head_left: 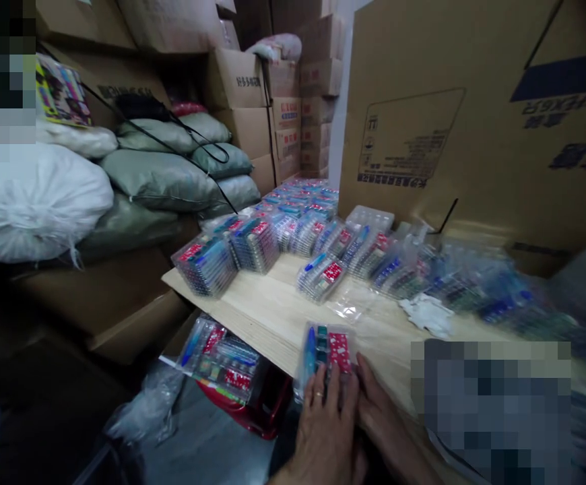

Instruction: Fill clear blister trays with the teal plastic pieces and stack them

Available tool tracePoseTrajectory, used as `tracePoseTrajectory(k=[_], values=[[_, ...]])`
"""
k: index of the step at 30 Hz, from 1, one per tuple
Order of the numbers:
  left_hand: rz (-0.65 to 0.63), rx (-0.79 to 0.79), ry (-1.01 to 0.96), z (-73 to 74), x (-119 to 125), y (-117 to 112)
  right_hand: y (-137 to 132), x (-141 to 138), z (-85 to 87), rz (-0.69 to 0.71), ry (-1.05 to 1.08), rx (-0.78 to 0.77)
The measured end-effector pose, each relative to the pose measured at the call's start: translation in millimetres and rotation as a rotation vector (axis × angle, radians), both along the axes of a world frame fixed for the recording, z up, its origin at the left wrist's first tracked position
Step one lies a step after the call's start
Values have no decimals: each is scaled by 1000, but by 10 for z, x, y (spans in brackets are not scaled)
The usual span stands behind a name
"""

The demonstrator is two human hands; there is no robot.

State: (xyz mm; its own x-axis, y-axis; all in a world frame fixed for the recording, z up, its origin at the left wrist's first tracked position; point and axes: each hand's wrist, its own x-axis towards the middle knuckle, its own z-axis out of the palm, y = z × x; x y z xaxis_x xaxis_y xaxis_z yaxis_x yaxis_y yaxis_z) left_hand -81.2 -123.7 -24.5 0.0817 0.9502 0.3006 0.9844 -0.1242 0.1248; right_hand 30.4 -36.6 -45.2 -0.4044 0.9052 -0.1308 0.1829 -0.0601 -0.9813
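Note:
A clear plastic blister pack lies at the near table edge, holding a blue pen, small dark green pieces and a red patterned card or box. My left hand, with a ring on one finger, rests on the pack's near half with its fingers stretched out flat. My right hand grips the right side of the same pack; some of its fingers are hidden. Just beyond stands a short stack of similar packs.
More stacked packs line the back of the wooden table. Crumpled white paper lies to the right. Below the table, packs sit on a red stool. A large carton stands behind; sacks are piled left.

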Motion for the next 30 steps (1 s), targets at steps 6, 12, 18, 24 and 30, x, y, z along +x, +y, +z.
tracePoseTrajectory(k=[6, 12, 18, 24, 30], values=[[270, 145, 151, -23, -736, 317, 63, -74, 186, 56, 66, -186], [496, 127, 207, -27, -1954, 712, 74, 228, 130, 16, -32, -38], [513, 113, 158, 56, -2766, 1029, -11, 489, 237, -4, -118, 86], [416, 344, 91, 153, -2182, 1228, -116, 681, 265, -13, -184, 164], [-173, 125, -23, 82, -731, 1532, -118, 801, 343, -23, -288, 274]])
